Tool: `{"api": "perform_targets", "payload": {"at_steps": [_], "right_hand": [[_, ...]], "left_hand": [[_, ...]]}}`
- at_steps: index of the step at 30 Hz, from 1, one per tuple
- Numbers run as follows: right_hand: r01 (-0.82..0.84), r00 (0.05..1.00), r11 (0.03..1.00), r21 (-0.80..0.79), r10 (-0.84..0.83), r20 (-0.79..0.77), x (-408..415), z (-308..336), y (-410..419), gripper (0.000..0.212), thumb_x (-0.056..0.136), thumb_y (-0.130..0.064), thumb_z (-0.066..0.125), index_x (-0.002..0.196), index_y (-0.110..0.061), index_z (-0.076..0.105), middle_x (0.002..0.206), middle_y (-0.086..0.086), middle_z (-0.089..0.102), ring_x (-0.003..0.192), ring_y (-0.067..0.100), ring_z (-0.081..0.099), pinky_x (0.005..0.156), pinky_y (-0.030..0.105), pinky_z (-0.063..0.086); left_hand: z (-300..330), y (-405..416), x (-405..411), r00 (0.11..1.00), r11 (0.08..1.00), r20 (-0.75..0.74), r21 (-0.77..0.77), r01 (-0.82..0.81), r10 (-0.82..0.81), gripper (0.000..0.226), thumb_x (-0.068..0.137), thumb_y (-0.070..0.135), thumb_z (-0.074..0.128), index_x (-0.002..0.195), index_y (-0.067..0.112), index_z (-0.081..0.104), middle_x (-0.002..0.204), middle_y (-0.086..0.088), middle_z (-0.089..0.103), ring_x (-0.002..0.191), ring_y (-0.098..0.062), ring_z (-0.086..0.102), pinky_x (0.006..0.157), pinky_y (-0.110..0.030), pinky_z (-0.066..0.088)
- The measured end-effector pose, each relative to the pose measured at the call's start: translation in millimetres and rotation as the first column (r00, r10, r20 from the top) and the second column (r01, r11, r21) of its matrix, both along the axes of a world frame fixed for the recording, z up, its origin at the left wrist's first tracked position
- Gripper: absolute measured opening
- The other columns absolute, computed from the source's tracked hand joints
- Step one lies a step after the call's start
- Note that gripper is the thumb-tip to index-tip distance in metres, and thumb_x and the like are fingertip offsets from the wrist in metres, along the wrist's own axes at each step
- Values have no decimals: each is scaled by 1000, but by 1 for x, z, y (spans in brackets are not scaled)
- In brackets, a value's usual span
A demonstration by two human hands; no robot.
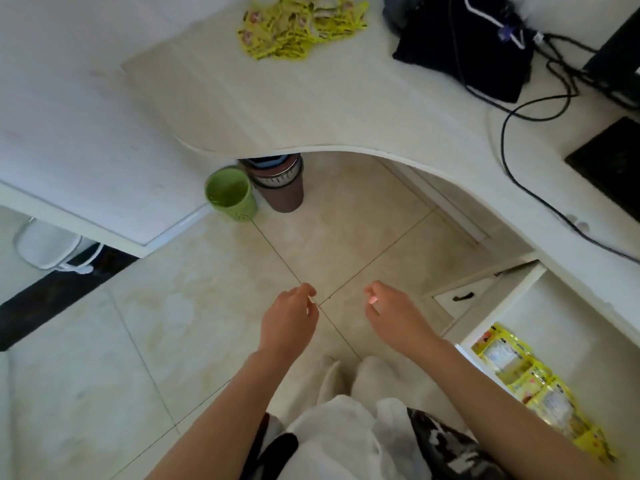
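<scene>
My left hand (pixel 289 318) and my right hand (pixel 394 313) hang side by side over the tiled floor, fingers loosely curled, holding nothing. A pile of yellow packets (pixel 301 26) lies at the far end of the curved white desk (pixel 311 109). More yellow packets (pixel 533 379) lie in a row inside an open white drawer (pixel 554 313) at my right. A thin white plastic bag (pixel 349 438) rests on my lap, below both hands.
A green perforated bin (pixel 231 195) and a brown bin (pixel 282 183) stand on the floor under the desk edge. Black cloth (pixel 464 46), black cables (pixel 540 109) and a dark flat device (pixel 609 161) occupy the desk's right side. My white-socked feet (pixel 360 375) rest on the tiles.
</scene>
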State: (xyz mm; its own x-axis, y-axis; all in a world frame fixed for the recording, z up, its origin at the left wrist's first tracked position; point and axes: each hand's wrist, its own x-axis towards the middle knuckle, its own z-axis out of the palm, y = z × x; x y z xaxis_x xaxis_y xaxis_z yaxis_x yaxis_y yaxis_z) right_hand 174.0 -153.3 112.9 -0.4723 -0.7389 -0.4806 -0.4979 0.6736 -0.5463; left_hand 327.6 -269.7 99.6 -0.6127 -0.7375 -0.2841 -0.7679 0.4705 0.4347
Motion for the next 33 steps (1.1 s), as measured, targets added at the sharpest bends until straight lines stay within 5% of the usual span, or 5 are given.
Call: {"api": "perform_targets", "payload": {"at_steps": [9,17,33], "right_hand": [[-147,984,989,-27,144,-102,-41,6,-111,27,97,-22,40,121,-15,51,113,4,61,97,20,57,79,32,44],[-242,955,970,-25,234,-185,-113,13,-204,33,96,-24,43,127,-16,50,124,3,60,108,23,59,85,34,48],[-328,881,944,43,323,-346,-252,36,-376,35,100,-26,38,132,-15,44,125,4,57,109,24,55,85,35,49]], "left_hand": [[7,-101,-21,994,990,-13,-87,-112,111,23,96,24,49,117,23,59,102,6,67,97,-15,59,77,-30,50],[15,-189,-93,985,978,11,-126,-169,171,24,97,26,49,119,23,58,105,5,67,94,-14,61,77,-27,52],[31,-386,-222,996,960,74,-272,64,-45,30,97,24,47,125,19,56,114,3,67,107,-19,57,82,-33,50]]}}
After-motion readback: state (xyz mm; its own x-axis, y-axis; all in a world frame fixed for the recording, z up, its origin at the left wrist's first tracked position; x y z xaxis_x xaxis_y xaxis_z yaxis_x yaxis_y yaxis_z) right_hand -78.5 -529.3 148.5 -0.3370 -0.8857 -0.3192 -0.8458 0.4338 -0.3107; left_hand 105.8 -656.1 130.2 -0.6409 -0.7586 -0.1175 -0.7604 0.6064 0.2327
